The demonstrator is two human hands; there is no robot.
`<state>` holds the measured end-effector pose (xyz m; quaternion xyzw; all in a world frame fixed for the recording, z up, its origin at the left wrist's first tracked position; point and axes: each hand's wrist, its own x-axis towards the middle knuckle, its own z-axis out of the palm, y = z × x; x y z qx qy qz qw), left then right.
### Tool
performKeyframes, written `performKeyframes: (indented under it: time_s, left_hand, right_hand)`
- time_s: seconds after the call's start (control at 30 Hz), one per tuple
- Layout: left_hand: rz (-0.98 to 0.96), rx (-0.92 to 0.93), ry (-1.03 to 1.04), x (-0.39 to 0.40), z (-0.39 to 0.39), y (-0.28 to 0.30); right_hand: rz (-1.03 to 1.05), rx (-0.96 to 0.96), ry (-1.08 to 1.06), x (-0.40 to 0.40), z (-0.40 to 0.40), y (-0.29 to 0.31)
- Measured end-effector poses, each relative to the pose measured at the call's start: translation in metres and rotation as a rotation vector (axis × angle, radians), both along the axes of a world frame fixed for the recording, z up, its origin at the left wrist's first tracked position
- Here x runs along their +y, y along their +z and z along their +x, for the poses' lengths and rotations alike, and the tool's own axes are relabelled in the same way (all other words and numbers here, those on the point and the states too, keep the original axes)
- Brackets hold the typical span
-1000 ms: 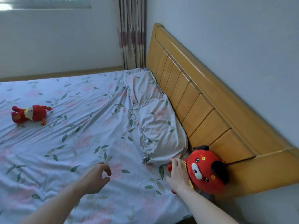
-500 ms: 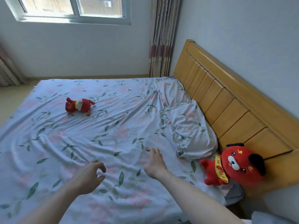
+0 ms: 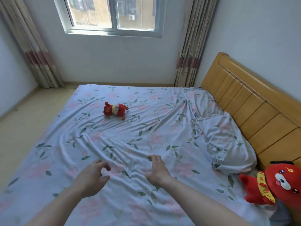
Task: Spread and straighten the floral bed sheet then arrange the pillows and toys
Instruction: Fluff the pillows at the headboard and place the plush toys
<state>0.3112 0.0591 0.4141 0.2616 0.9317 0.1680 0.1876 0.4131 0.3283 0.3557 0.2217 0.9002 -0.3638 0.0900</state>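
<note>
Two curtains (image 3: 189, 51) flank window (image 3: 112, 15); wrinkled floral sheet (image 3: 146, 132) w/ wood headboard (image 3: 254, 108).

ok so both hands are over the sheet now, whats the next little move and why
Probably press both palms down and sweep outward. The left hand and right hand hover, fingers loosely spread, just above the floral sheet, holding nothing. Creases fan out right in front of them, so flattening there seems to come first; the small red toy and pillow can wait.
</note>
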Motion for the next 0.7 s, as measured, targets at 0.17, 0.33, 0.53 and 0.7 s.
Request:
performKeyframes:
  time_s: [0.17,0.33,0.53,0.7]
  left_hand:
    - [-0.024,-0.009,0.084,-0.085,-0.059,0.004]
    - [-0.054,-0.026,0.189,-0.183,-0.116,0.014]
    - [-0.077,-0.021,0.311,-0.305,-0.172,0.020]
    - [-0.060,-0.021,0.308,-0.396,-0.232,0.010]
  right_hand:
    - [-0.022,-0.030,0.045,-0.065,-0.074,-0.008]
    - [-0.025,-0.078,0.113,-0.150,-0.154,-0.013]
    - [-0.052,-0.070,0.273,-0.280,-0.256,0.000]
    - [-0.053,-0.048,0.296,-0.391,-0.320,0.007]
